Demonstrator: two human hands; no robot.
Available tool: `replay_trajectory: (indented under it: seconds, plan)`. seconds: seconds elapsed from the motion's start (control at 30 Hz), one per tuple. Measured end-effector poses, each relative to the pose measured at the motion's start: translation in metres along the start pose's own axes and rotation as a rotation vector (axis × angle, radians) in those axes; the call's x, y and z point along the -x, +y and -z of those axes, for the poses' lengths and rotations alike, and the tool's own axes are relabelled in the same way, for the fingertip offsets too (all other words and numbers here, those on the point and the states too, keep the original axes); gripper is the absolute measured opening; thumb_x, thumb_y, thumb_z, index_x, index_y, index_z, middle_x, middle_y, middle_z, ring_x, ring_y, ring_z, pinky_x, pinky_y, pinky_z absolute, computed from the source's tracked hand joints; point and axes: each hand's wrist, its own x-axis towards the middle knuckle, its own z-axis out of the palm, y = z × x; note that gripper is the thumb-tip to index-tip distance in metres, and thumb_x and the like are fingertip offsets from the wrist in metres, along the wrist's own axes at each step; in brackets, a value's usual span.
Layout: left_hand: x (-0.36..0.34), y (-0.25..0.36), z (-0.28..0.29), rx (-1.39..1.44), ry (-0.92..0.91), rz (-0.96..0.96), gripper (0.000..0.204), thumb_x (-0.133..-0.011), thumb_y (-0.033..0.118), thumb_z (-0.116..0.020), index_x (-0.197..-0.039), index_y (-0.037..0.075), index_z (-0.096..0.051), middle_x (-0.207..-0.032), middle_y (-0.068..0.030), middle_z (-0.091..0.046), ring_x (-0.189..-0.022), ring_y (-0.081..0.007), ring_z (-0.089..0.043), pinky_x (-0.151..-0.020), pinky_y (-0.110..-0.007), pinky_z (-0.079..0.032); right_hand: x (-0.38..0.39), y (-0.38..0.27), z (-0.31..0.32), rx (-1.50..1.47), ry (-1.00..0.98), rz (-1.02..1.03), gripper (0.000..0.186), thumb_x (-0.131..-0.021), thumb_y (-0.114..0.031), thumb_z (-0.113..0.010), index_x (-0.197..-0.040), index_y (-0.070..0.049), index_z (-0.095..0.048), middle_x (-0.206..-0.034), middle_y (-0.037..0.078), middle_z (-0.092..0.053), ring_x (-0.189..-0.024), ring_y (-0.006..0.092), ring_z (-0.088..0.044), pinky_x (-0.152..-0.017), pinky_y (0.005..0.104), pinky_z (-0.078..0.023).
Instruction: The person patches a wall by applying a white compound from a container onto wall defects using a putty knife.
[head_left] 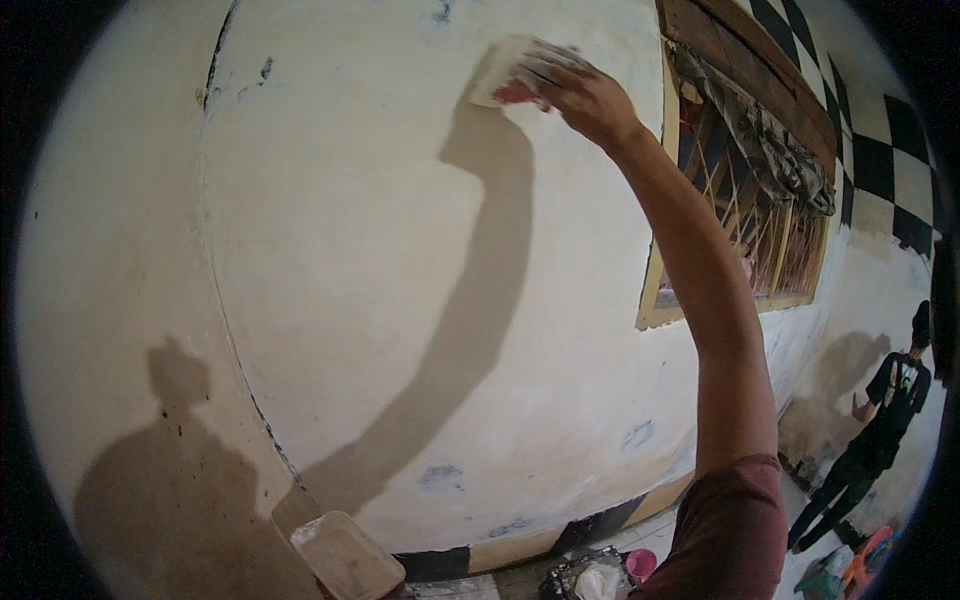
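Observation:
My right arm reaches up along the off-white wall (350,250). At its end my right hand (572,85), white-smeared on the fingers, is closed on a flat pale rectangular pad (500,72). The pad is against or very near the wall, and motion blurs it, so its exact kind is unclear. Some red shows under the fingers. My left hand is out of view. At the lower left a beige rectangular tray (350,562) with rounded corners is tilted near the wall; a white smear marks its upper corner. What holds it up is hidden.
Right of my arm is a window (745,230) with a wooden frame and a bunched cloth (770,140). A long crack (225,310) runs down the wall. Below stand a pink cup (641,564) and a white bag (598,582). Another person (880,420) stands far right.

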Motion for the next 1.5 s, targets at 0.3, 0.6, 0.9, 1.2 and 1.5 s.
replay_trajectory:
  seconds: [0.3, 0.6, 0.9, 1.2, 1.5]
  plan:
    - [-0.01, -0.014, 0.036, -0.16, -0.179, -0.148, 0.071, -0.085, 0.05, -0.059, -0.145, 0.019, -0.038, -0.148, -0.0133, -0.039, -0.131, -0.0358, -0.044, -0.102, -0.065, -0.038, -0.113, -0.042, -0.022, -0.062, -0.298, -0.089, 0.02, -0.09, -0.021, -0.057, -0.101, -0.031, -0.071, -0.12, -0.005, -0.063, -0.119, 0.0186, -0.056, -0.099, 0.0367, -0.05]
    - [-0.013, -0.022, 0.019, 0.184, -0.224, 0.07, 0.074, -0.081, 0.056, -0.059, -0.142, 0.019, -0.041, -0.144, -0.0113, -0.045, -0.129, -0.0365, -0.046, -0.099, -0.065, -0.04, 0.06, 0.048, -0.025, -0.046, -0.012, 0.104, 0.05, -0.079, -0.014, -0.065, -0.128, -0.019, -0.057, -0.137, -0.002, -0.053, -0.132, 0.019, -0.045, -0.112, 0.0368, -0.038]
    - [-0.01, -0.032, -0.003, 0.204, -0.108, 0.12, 0.078, -0.078, 0.061, -0.06, -0.141, 0.018, -0.044, -0.142, -0.0095, -0.048, -0.128, -0.0367, -0.047, -0.098, -0.066, -0.04, 0.1, 0.098, 0.032, 0.122, -0.05, -0.344, 0.052, -0.084, -0.006, -0.059, -0.132, -0.024, -0.053, -0.12, 0.005, -0.064, -0.105, 0.0235, -0.064, -0.083, 0.0402, -0.057]
    - [-0.014, -0.033, 0.001, 0.285, -0.223, 0.145, 0.079, -0.078, 0.061, -0.06, -0.142, 0.019, -0.043, -0.144, -0.0095, -0.046, -0.131, -0.0368, -0.043, -0.102, -0.066, -0.036, -0.064, 0.097, -0.005, 0.21, -0.178, -0.514, 0.017, -0.084, -0.011, -0.054, -0.085, -0.008, -0.071, -0.089, 0.015, -0.07, -0.084, 0.0328, -0.068, -0.071, 0.0446, -0.055]
    - [-0.006, -0.019, 0.005, 0.266, -0.257, 0.067, 0.077, -0.079, 0.059, -0.061, -0.143, 0.02, -0.042, -0.145, -0.0094, -0.045, -0.133, -0.0356, -0.041, -0.106, -0.062, -0.035, 0.049, -0.04, 0.027, -0.074, -0.311, -0.283, 0.025, -0.083, -0.003, -0.054, -0.106, -0.006, -0.063, -0.103, 0.016, -0.063, -0.084, 0.0329, -0.068, -0.066, 0.04, -0.058]
